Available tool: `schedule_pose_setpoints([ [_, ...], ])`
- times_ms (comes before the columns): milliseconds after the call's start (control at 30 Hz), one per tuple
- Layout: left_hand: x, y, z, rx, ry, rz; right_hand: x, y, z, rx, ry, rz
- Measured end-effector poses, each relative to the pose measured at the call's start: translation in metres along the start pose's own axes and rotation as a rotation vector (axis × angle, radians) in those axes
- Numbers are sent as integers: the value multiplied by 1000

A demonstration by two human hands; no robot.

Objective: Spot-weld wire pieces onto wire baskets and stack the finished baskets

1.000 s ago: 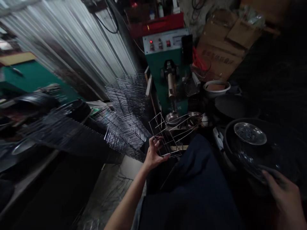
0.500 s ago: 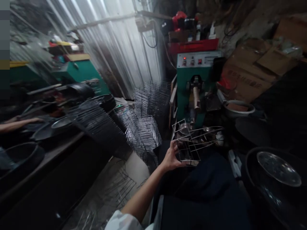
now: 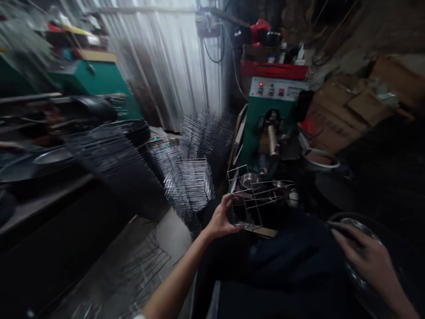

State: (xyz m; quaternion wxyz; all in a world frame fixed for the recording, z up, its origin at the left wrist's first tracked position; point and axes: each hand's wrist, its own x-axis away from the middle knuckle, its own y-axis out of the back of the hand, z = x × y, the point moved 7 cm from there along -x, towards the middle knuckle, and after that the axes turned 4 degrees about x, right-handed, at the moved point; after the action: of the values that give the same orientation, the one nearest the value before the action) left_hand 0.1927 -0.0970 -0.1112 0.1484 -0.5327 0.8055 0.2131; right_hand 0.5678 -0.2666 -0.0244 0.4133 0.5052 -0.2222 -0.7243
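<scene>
My left hand (image 3: 221,219) is closed on the near-left side of a bent wire rack (image 3: 255,204), its thumb below and fingers above. The rack is an open frame of thin metal rods, held over my dark-clothed lap in front of a green machine (image 3: 255,117). At the right, my right hand (image 3: 368,257) is blurred, with fingers curled around something dark that I cannot make out. It is over a dark round tub, beside a shiny round piece (image 3: 353,223). A small shiny metal dish (image 3: 250,180) shows behind the rack's rods, under the machine's head.
Stacks of wire racks (image 3: 191,184) stand left of the machine. Another dark rack stack (image 3: 113,155) leans by a bench (image 3: 49,195) at the left. Loose rods (image 3: 149,261) lie on the floor. Cardboard boxes (image 3: 345,115) and a white-rimmed basin (image 3: 320,159) are at the right.
My right hand has come into view at the right, over the tub. The view has shifted; my left hand keeps its hold on the wire rack. The co-worker's arm at the left is mostly out of view.
</scene>
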Motion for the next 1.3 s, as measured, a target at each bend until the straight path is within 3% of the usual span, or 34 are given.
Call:
schedule_pose_setpoints([
  [133,-5,1,15,-96,34,-1,-58,-45,55,-76,323,78],
  [233,-8,1,28,-125,71,-8,-100,-85,75,-89,475,107],
  [400,-17,-1,46,-68,149,30,-136,-141,65,-100,530,204],
  [600,-26,-7,72,26,228,47,-149,-184,38,-109,498,339],
  [767,-31,-9,97,84,263,56,-150,-202,29,-10,551,339],
  [1000,-39,-7,124,53,271,140,-159,-199,37,-128,598,208],
  [1300,-53,-8,143,61,310,188,-170,-214,24,-136,577,189],
])
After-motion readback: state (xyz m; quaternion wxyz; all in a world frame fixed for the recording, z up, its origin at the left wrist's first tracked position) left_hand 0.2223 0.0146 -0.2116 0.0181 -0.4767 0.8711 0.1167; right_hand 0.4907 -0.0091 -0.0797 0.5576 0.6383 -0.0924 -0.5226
